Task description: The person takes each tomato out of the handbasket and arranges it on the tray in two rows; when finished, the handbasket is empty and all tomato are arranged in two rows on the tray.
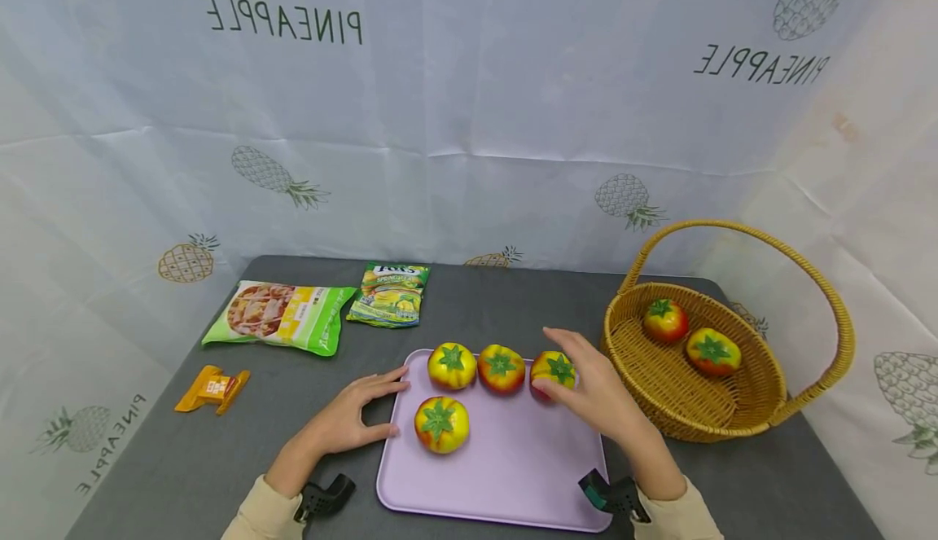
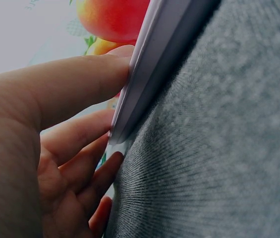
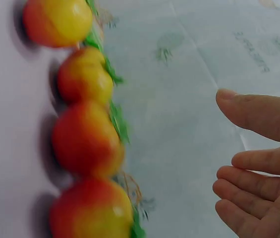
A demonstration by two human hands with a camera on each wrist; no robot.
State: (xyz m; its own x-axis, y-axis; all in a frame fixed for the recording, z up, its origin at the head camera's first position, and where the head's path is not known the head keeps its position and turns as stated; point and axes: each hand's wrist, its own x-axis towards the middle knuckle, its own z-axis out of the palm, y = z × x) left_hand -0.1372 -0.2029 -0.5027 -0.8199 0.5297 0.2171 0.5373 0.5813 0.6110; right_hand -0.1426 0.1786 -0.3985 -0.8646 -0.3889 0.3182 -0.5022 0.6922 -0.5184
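Reaching over the flat lilac plastic tray (image 1: 513,475), the right hand (image 1: 597,393) spreads its fingers loosely beside the rightmost red-and-yellow toy tomato (image 1: 551,370); the head view shows the fingers around it, yet the right wrist view shows the palm open and apart from the fruit, so whether it touches cannot be told, and the grip is wide with nothing clasped. That tomato is round and glossy, yellow on top shading to red below, with a green star-shaped calyx; it sits at the tray's far right corner, last in a row with two similar tomatoes (image 1: 501,368), while a fourth (image 1: 441,423) lies nearer the person. The left hand (image 1: 350,419) rests on the grey tabletop (image 1: 183,458), its straight fingers touching the tray's left edge (image 2: 144,74). A woven wicker basket with a hoop handle (image 1: 733,418) stands just right of the tray, holding two more tomatoes (image 1: 665,319).
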